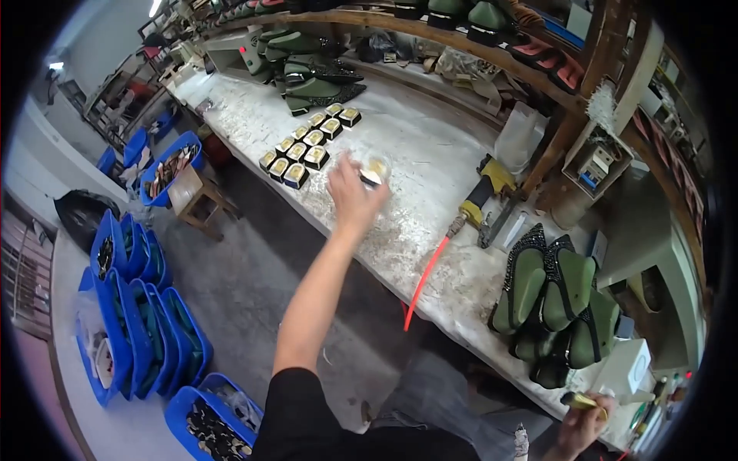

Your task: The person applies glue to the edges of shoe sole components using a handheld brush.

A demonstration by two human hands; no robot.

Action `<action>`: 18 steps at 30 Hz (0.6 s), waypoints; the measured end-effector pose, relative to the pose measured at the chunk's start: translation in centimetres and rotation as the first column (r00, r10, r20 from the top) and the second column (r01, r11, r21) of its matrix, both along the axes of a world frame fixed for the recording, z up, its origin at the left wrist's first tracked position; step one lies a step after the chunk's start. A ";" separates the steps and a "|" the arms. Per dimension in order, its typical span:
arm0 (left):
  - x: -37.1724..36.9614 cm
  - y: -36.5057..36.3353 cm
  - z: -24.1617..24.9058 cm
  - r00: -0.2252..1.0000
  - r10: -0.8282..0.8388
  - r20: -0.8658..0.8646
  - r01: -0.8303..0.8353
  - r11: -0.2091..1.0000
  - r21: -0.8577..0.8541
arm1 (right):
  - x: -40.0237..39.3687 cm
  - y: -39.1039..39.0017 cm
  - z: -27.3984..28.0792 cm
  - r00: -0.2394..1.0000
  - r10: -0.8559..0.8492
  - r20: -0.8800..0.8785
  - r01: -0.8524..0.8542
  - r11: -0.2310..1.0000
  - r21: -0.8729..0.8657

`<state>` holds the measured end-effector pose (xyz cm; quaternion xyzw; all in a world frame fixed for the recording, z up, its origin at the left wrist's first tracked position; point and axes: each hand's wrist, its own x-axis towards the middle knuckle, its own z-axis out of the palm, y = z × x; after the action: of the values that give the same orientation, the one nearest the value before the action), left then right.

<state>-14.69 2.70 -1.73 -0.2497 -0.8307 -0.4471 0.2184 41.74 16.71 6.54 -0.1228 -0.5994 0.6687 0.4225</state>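
My left hand (pixel 357 192) reaches over the workbench, its fingers closed on a shoe heel (pixel 375 170), black with a pale yellow face, slightly blurred. Just left of it, several similar heels (pixel 296 151) lie in rows, pale faces up. At the bottom right, my right hand (pixel 586 428) grips a small black-and-yellow piece (pixel 586 400) that looks like another shoe heel. Beyond that hand, green shoe lasts with black sparkly uppers (pixel 527 288) are piled on the bench. A white box (pixel 629 365) stands close to my right hand.
A yellow-and-black air tool (pixel 484 192) with a red hose (pixel 425 284) lies on the worn white bench (pixel 419 146). More lasts (pixel 319 73) stand at its far end. A shelf (pixel 430 34) runs above. Blue baskets (pixel 115 338) and a wooden stool (pixel 196 200) occupy the floor at left.
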 end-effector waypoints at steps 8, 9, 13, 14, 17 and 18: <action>-16.4 0.8 -1.0 0.949 0.292 0.118 -0.223 0.887 -0.404 | 2.6 -0.1 -1.1 0.975 -0.106 -0.195 0.128 0.986 0.107; -16.9 0.5 -1.4 0.935 0.327 0.137 -0.228 0.852 -0.472 | 3.2 -0.3 -1.2 0.972 -0.143 -0.184 0.161 0.983 0.086; -18.2 -1.1 -2.4 0.954 0.279 0.104 -0.189 0.837 -0.513 | 6.2 -1.1 -1.6 0.954 -0.268 -0.134 0.271 0.963 0.006; -18.3 -1.5 -2.5 0.959 0.268 0.093 -0.182 0.833 -0.522 | 6.8 -1.2 -1.6 0.948 -0.295 -0.121 0.296 0.955 -0.010; -18.6 -1.7 -4.2 0.947 0.320 -0.013 -0.273 0.786 -0.555 | 10.2 -1.5 -2.3 0.833 -0.553 -0.016 0.553 0.833 -0.017; -18.8 -2.2 -4.6 0.921 0.367 -0.134 -0.376 0.741 -0.557 | 9.5 -2.2 -0.6 0.885 -0.462 -0.064 0.453 0.884 -0.119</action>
<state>-33.47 0.45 -6.33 -0.1366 -0.9571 -0.1226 0.2242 51.26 14.56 5.91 -0.2516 -0.4993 0.5843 0.5882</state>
